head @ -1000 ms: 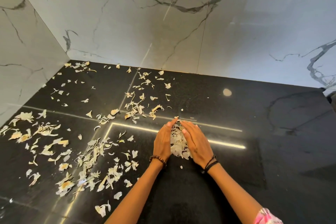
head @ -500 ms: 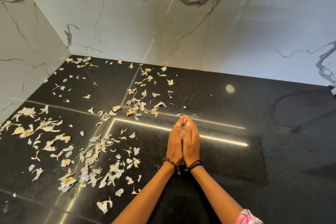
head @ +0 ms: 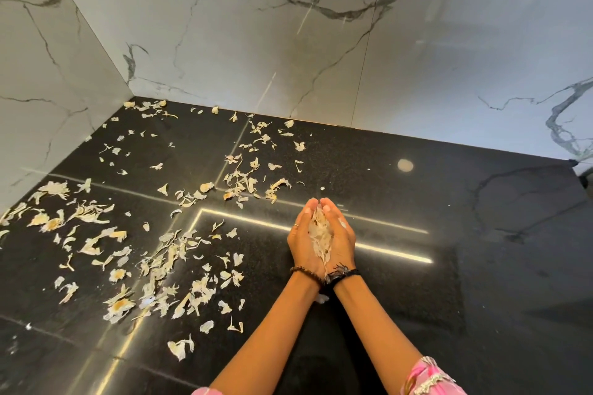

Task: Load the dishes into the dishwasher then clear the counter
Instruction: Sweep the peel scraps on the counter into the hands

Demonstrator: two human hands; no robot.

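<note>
The left hand (head: 304,242) and right hand (head: 338,239) are cupped side by side, heels and fingertips meeting, palms turned up, and between them they hold a heap of peels (head: 319,236), pale and papery. The fingers curl loosely round the heap without closing over it. No writing or label can be read anywhere. A beaded bracelet (head: 305,272) rings the left wrist, a dark thread band (head: 343,273) the right, and a thin ring sits on a left finger. Half a second ago the palms were pressed flat together; now they have parted into a bowl. More scraps (head: 160,253) lie scattered over the black counter (head: 481,266) to the left, well apart from the hands, reaching back to the marble wall (head: 256,42).
</note>
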